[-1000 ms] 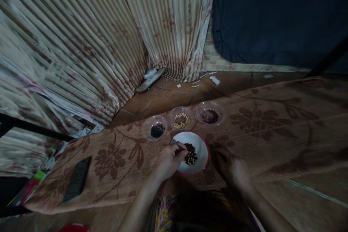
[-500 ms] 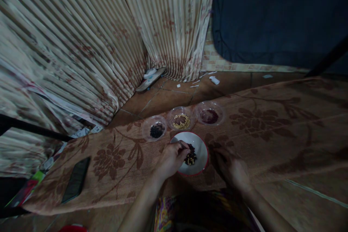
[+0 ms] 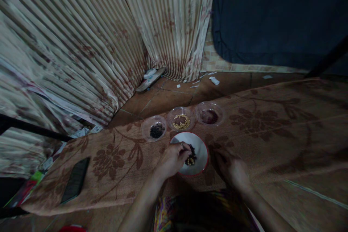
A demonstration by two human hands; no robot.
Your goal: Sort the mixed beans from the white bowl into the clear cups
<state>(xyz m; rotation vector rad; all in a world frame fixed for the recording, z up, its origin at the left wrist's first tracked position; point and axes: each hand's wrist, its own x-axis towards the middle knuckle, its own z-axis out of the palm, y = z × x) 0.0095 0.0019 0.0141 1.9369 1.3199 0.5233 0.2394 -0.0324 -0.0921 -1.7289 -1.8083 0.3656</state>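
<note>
My left hand (image 3: 172,157) reaches over the left rim of a white bowl (image 3: 201,152) with a red edge. Its thumb and fingers are pinched together at a small heap of dark and yellow beans (image 3: 191,156) in the bowl; whatever is between the fingertips is too small to make out. To the right of the bowl, my right hand (image 3: 233,166) rests low over the cloth, fingers loosely bent and apart, with nothing visible in it. Behind the bowl stand three clear plastic bowls: one with black beans (image 3: 157,130), one with yellow beans (image 3: 181,121), one with dark red beans (image 3: 210,116).
A brown flowered cloth (image 3: 114,185) covers the long, narrow surface. On its left part lies a dark phone (image 3: 75,180). Beyond the far edge, the tiled floor holds a slipper (image 3: 150,79) and white scraps (image 3: 214,80). A striped curtain (image 3: 174,25) hangs behind.
My left hand's fingertips have shifted very slightly over the beans, still pinched. The right hand and the bowls stay where they were.
</note>
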